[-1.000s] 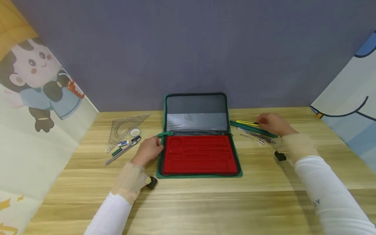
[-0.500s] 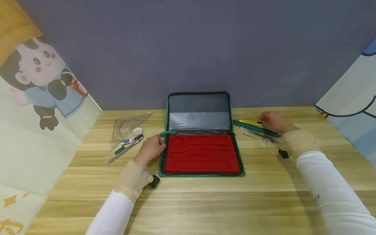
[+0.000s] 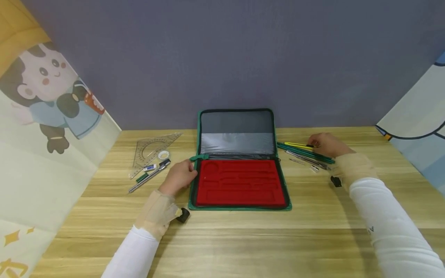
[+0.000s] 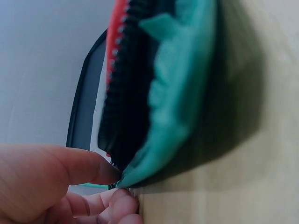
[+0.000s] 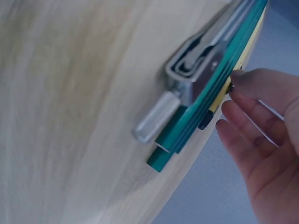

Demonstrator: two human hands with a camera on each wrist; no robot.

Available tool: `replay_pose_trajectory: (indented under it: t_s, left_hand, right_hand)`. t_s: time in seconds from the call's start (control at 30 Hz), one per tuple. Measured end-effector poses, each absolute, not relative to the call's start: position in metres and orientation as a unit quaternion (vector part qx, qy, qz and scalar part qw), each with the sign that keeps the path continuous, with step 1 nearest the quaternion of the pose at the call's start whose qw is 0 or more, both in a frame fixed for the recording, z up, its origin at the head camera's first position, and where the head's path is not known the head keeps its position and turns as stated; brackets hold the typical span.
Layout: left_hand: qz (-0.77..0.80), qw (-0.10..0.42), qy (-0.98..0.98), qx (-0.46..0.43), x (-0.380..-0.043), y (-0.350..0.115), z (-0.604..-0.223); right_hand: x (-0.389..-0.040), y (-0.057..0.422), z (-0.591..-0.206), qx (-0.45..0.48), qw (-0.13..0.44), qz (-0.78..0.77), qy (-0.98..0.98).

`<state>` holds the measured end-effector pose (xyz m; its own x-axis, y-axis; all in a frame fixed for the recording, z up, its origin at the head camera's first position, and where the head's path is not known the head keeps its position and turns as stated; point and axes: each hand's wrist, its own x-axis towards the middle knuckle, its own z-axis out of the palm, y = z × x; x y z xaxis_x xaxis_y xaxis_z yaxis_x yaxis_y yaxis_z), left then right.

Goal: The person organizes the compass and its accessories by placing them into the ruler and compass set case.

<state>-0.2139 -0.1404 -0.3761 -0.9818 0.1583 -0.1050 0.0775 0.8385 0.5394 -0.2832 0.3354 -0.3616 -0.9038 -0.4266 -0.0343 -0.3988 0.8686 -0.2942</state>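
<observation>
My left hand [image 3: 178, 177] pinches the left edge of a zip case [image 3: 240, 207] between thumb and fingers, beside its hinge. The case lies unfolded, with a green cover and a red moulded insert [image 3: 243, 181]; its lid [image 3: 237, 131] stands up at the back. In the left wrist view the thumb presses the green fabric edge [image 4: 175, 112] below the zip teeth. To the right of the case, my right hand [image 3: 328, 144] pinches a slim yellow utility knife [image 3: 298, 145] with a black end. In the right wrist view it lies along two green pencils [image 5: 187, 123] and a metal compass [image 5: 191, 70].
A clear set square [image 3: 139, 154], a white ring [image 3: 163, 155], an eraser [image 3: 150, 167], a small green piece [image 3: 141, 177] and a silver compass [image 3: 149, 179] lie left. Small metal pieces, including a sharpener [image 3: 314, 168], lie near the right hand. A grey wall backs the table.
The head view has shifted slightly, so the table items appear a little farther right. Both hands keep their places at the case edge and the yellow utility knife.
</observation>
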Motion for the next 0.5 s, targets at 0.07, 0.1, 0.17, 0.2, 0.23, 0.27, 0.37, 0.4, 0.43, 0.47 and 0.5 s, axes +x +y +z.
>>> replay_pose_trajectory:
  t_s: [0.07,0.1,0.17,0.2,0.23,0.27,0.37,0.4,0.43,0.47,0.5]
  left_hand:
    - [0.276,0.075,0.956,0.061,-0.2137,-0.1411,-0.3761]
    - [0.275,0.076,0.956,0.061,-0.2136,-0.1414,-0.3761]
    - [0.275,0.078,0.956,0.061,-0.2133,-0.1419,-0.3765]
    - [0.274,0.079,0.956,0.061,-0.2132,-0.1421,-0.3766]
    - [0.275,0.079,0.956,0.06,-0.2131,-0.1421,-0.3767]
    - [0.277,0.08,0.956,0.059,-0.2131,-0.1419,-0.3767]
    - [0.281,0.079,0.955,0.058,-0.2137,-0.1413,-0.377]
    - [0.283,0.079,0.954,0.058,-0.2139,-0.1411,-0.377]
    - [0.285,0.078,0.954,0.057,-0.214,-0.1409,-0.3771]
    - [0.286,0.077,0.953,0.056,-0.2142,-0.1408,-0.3773]
    - [0.287,0.076,0.953,0.055,-0.2145,-0.1408,-0.3777]
  right_hand:
    - [-0.2856,0.3359,-0.3639,-0.214,0.05,-0.138,0.966]
    - [-0.2865,0.3359,-0.3649,-0.212,0.051,-0.136,0.966]
    - [-0.2881,0.3354,-0.367,-0.211,0.052,-0.134,0.967]
    - [-0.2887,0.3348,-0.3676,-0.213,0.051,-0.134,0.966]
    - [-0.2892,0.3342,-0.3681,-0.214,0.051,-0.134,0.966]
    - [-0.2892,0.3335,-0.3681,-0.216,0.051,-0.133,0.966]
    - [-0.2894,0.3325,-0.3678,-0.227,0.046,-0.128,0.964]
    - [-0.2893,0.3323,-0.3675,-0.23,0.047,-0.125,0.964]
    - [-0.2894,0.3324,-0.3675,-0.23,0.047,-0.124,0.964]
    - [-0.2893,0.3321,-0.3671,-0.232,0.046,-0.122,0.964]
    - [-0.2898,0.3324,-0.3676,-0.232,0.046,-0.12,0.964]
